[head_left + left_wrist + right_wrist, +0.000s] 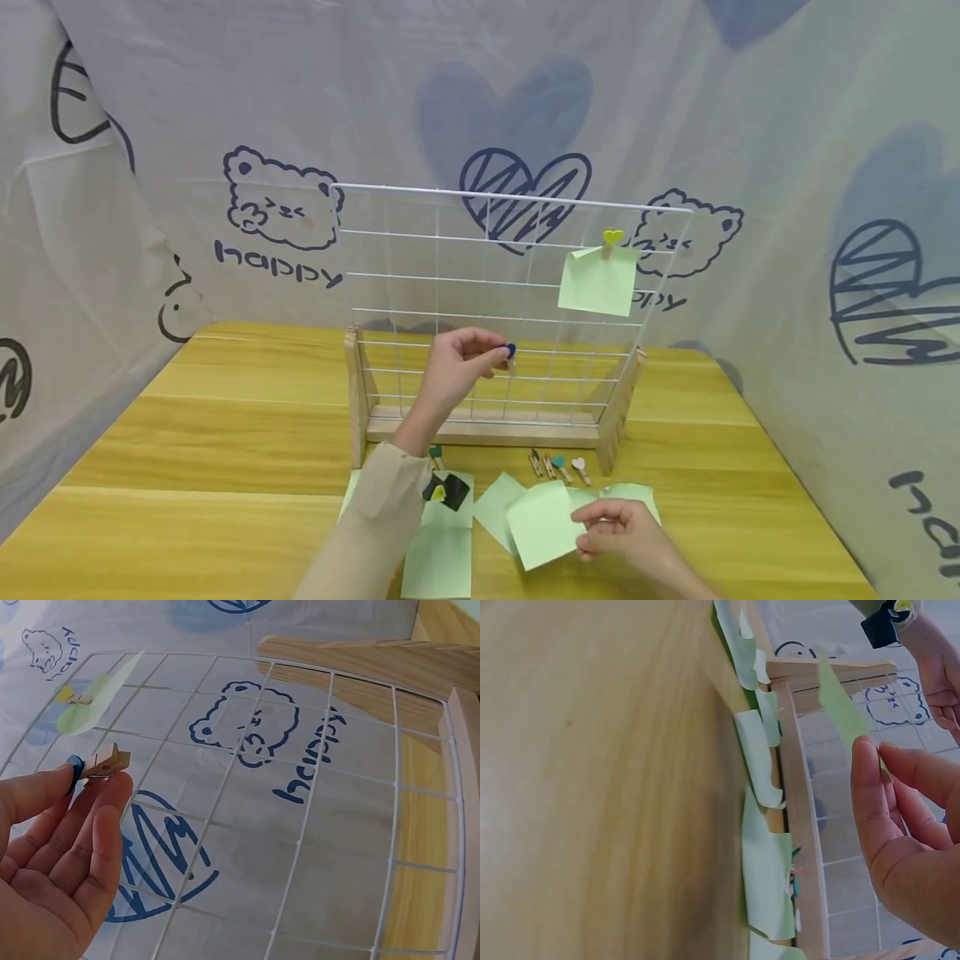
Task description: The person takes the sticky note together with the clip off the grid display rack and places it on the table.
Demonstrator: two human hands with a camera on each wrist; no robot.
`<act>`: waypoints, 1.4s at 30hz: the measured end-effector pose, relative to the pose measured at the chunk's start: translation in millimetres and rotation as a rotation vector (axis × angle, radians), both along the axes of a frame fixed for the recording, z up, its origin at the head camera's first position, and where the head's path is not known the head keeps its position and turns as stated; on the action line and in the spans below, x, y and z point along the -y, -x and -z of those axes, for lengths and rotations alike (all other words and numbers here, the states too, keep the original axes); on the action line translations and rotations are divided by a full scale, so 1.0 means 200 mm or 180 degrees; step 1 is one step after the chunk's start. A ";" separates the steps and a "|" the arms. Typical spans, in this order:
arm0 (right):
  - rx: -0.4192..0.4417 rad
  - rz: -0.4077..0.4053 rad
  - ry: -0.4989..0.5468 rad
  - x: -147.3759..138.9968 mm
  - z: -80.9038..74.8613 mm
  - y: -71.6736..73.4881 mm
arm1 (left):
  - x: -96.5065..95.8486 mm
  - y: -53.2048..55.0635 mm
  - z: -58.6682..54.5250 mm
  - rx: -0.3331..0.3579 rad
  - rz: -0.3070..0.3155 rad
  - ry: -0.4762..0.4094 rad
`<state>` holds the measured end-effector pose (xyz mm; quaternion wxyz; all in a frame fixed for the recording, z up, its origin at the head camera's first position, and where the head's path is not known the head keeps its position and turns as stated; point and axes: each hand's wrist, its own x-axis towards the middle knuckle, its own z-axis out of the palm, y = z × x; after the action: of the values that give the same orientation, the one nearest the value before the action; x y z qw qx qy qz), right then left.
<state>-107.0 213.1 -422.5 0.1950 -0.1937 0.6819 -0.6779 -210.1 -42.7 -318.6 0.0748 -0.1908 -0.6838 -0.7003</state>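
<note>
Between thumb and fingers, my left hand (459, 367) pinches a small wooden clothespin (101, 762) with a blue top, held in front of the white wire grid (487, 317). My right hand (626, 533) grips a pale green sticky note (546, 525) by its edge, above the table front. In the right wrist view that note (841, 709) stands upright between thumb and fingertips. Another green note (600, 282) hangs at the grid's upper right under a clothespin with a yellow heart (613, 237).
Several heart-topped clothespins (561, 467) lie before the grid's wooden base (480, 432). More green notes (438, 562) are spread along the front of the wooden table (225, 467). A patterned cloth (300, 92) hangs behind.
</note>
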 end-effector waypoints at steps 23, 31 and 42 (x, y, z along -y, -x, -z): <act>0.0830 -0.0632 0.0309 -0.06 0.13 -0.08 | -0.02 0.03 0.20 0.0477 0.0125 0.0132; 0.0780 -0.0621 -0.0122 -0.07 0.14 -0.09 | -0.02 0.05 0.28 0.0740 0.0133 0.0268; 0.0632 -0.1160 -0.0105 -0.06 0.16 -0.08 | -0.01 0.08 0.38 0.1095 0.0260 0.0415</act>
<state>-91.0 224.4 -453.7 0.3837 -0.2430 0.6240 -0.6359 -225.6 -40.7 -394.6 -0.0842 -0.1004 -0.7221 -0.6792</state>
